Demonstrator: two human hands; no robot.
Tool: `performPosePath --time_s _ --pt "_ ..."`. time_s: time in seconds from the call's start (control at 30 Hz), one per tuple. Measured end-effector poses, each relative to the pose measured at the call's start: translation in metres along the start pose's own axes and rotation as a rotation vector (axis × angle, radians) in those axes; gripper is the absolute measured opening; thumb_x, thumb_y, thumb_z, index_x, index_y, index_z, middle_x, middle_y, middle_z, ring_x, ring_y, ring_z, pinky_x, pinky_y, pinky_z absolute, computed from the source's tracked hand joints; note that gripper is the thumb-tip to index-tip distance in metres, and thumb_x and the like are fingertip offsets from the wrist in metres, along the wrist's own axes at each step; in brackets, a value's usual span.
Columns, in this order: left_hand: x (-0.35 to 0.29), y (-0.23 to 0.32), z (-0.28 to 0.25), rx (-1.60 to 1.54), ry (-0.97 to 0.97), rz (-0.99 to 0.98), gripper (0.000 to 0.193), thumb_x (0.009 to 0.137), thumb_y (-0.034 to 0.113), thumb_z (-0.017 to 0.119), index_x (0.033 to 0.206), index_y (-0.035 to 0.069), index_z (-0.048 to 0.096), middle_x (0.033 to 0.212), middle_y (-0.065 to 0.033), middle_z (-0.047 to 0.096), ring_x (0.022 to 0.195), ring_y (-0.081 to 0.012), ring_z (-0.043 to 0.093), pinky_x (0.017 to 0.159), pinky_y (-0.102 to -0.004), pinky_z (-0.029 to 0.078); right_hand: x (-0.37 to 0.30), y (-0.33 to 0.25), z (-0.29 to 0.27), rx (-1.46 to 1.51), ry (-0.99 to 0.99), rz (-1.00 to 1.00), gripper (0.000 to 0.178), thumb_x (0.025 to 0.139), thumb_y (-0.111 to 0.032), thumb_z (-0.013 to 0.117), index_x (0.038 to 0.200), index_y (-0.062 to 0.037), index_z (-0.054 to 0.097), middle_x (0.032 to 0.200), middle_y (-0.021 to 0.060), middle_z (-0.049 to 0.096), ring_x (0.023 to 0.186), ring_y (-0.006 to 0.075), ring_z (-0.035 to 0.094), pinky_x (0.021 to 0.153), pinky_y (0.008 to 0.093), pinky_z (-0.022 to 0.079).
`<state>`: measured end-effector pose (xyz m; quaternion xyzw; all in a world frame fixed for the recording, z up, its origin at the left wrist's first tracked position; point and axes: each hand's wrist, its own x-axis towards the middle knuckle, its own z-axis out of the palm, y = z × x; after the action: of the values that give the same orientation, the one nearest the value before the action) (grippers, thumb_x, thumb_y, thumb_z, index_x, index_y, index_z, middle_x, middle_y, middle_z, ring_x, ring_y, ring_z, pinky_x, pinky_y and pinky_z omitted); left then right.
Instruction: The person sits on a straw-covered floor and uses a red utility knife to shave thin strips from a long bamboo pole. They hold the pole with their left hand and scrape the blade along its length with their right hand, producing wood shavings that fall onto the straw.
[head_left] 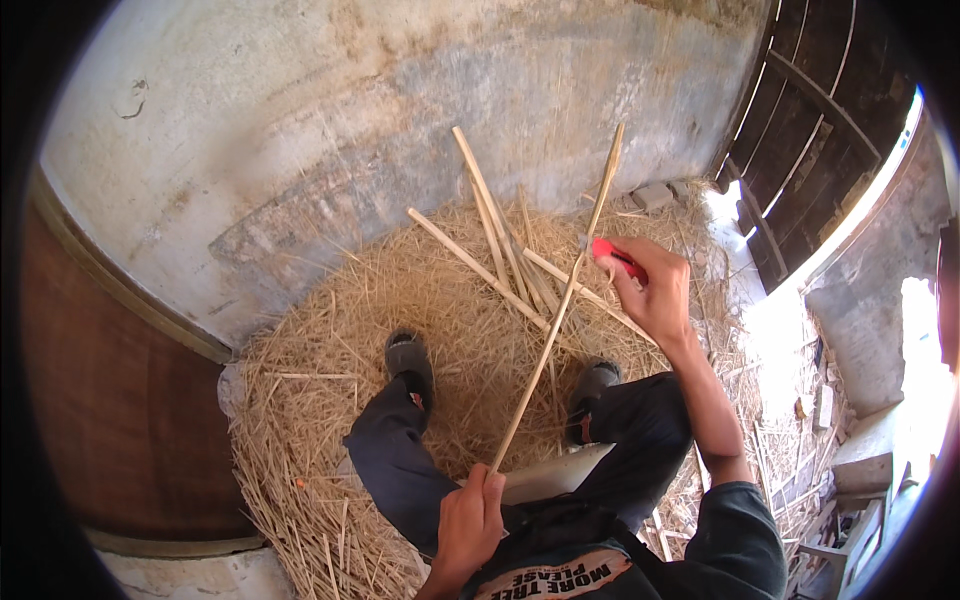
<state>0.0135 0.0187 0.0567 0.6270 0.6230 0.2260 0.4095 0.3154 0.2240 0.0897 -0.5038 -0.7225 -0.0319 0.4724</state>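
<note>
A long, thin bamboo strip [545, 354] slants up and away from my lap, its far end near the wall. My left hand [470, 518] is closed around its near end. My right hand [652, 288] grips a red utility knife [618, 259], whose blade end meets or nearly meets the strip in its upper half. Beyond my feet, several more pale bamboo strips [478, 267] lie crossed over one another, some with their ends leaning toward the wall.
Straw-like shavings [310, 430] cover the floor around my shoes. A stained wall [420, 110] rises ahead, with brick pieces [652, 196] at its foot. On the right stands a dark plank door [815, 130]; on the left, a brown panel [130, 390].
</note>
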Motion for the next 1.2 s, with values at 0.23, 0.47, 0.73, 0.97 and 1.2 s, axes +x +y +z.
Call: performPosePath --time_s 0.23,0.47,0.73,0.97,1.2 --pt "-0.013 -0.012 0.006 -0.026 0.020 -0.018 0.038 0.117 0.028 0.045 0.094 -0.001 0.053 0.066 -0.0244 0.053 0.063 -0.0491 0.059 0.061 -0.0524 0.043 0.031 0.036 -0.002 -0.143 0.084 0.066 0.028 0.098 -0.027 0.082 0.111 -0.0033 0.083 0.094 0.0161 0.081 0.073 0.0276 0.077 0.066 0.0356 0.059" --pt "-0.002 -0.021 0.001 -0.063 -0.043 -0.040 0.031 0.115 0.030 0.053 0.106 0.001 0.062 0.068 -0.0176 0.059 0.064 -0.0336 0.061 0.062 -0.0464 0.045 0.025 0.064 0.011 0.125 -0.011 0.230 0.029 0.105 -0.032 0.072 0.110 -0.0047 0.082 0.080 0.0054 0.073 0.060 0.0156 0.063 0.056 0.0294 0.047" --pt "0.001 -0.031 -0.019 -0.178 -0.094 0.028 0.030 0.111 0.021 0.064 0.133 0.002 0.071 0.075 -0.0079 0.064 0.068 -0.0156 0.063 0.066 -0.0318 0.049 0.046 0.066 -0.038 0.867 -0.257 0.701 0.046 0.116 -0.047 0.054 0.116 -0.0051 0.072 0.070 -0.0090 0.043 0.053 0.0003 0.030 0.047 0.0218 0.021" --pt "0.016 -0.036 -0.019 -0.465 -0.157 0.049 0.038 0.117 0.020 0.051 0.141 -0.004 0.068 0.072 0.0039 0.051 0.059 -0.0036 0.044 0.053 -0.0241 0.038 0.014 0.009 -0.026 0.429 -0.245 0.480 0.042 0.109 -0.044 0.067 0.115 -0.0043 0.076 0.074 -0.0065 0.052 0.059 0.0065 0.044 0.056 0.0280 0.037" --pt "0.035 -0.020 -0.026 -0.808 -0.432 -0.113 0.042 0.120 0.025 0.049 0.148 -0.003 0.062 0.078 0.0054 0.046 0.060 -0.0038 0.042 0.053 -0.0233 0.039 -0.024 -0.061 0.004 0.658 -0.360 0.428 0.034 0.107 -0.029 0.073 0.124 0.0000 0.075 0.076 -0.0015 0.066 0.067 0.0053 0.055 0.063 0.0256 0.043"
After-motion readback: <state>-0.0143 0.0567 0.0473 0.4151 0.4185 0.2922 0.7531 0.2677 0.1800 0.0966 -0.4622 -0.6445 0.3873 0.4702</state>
